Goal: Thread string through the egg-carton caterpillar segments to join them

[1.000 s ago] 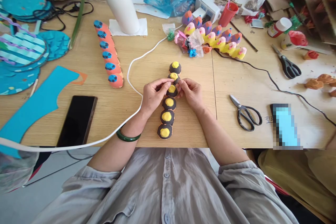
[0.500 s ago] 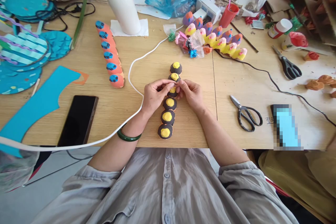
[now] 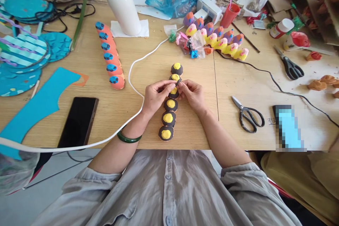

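A row of egg-carton cups (image 3: 170, 105), with black tops and yellow centres, lies lengthwise on the table in front of me. Over its upper part, my left hand (image 3: 155, 96) is closed in a pinch, thumb against forefinger. Facing it, my right hand (image 3: 194, 95) pinches too, and the fingertips of both nearly meet above the row. Whatever sits between them is too small and hidden to make out. The fingers partly cover the cups beneath. Left of my hands lies an orange carton strip (image 3: 113, 56) with blue, black-spotted tops.
A white cable (image 3: 129, 74) curves past my left wrist. Black-handled scissors (image 3: 247, 114) and a pixelated phone-like object (image 3: 290, 127) lie right; a dark phone (image 3: 78, 122) lies left. Purple-and-orange and yellow-and-pink carton strips (image 3: 222, 44) and a white bottle (image 3: 123, 7) stand farther back.
Both hands hold nearly the same pinch over the row, with only slight finger movement. The whole view has shifted very slightly; the objects on the table lie as before.
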Demonstrator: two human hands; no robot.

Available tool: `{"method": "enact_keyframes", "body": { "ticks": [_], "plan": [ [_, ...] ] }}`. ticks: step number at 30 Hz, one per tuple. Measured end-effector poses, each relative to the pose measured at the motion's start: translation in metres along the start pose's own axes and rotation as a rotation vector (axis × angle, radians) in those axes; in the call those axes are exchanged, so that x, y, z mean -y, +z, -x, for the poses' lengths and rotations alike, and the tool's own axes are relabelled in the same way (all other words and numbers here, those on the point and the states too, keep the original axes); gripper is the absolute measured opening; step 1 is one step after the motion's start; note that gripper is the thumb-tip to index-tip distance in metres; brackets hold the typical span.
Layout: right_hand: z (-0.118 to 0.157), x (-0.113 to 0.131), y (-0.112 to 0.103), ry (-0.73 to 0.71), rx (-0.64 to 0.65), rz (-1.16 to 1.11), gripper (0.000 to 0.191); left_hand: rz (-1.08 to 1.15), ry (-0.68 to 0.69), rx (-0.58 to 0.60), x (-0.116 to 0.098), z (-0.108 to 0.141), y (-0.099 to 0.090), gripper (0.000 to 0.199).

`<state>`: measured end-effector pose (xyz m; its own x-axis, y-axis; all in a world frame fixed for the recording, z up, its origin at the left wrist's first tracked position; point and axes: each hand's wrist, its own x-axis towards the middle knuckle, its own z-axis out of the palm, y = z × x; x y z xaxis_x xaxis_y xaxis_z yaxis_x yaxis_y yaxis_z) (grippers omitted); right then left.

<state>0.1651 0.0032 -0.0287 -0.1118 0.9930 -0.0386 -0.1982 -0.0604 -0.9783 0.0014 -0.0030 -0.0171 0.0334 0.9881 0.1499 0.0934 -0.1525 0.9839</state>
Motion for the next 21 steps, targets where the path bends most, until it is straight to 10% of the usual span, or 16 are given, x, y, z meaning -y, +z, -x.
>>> {"method": "enact_keyframes", "body": {
  "ticks": [21],
  "plan": [
    [0.0007, 0.0061, -0.0004, -0.002, -0.039, 0.011, 0.052, -0.039, 0.028, -0.03, 0.0018, 0.001, -0.0017, 0.029]
  ]
}}
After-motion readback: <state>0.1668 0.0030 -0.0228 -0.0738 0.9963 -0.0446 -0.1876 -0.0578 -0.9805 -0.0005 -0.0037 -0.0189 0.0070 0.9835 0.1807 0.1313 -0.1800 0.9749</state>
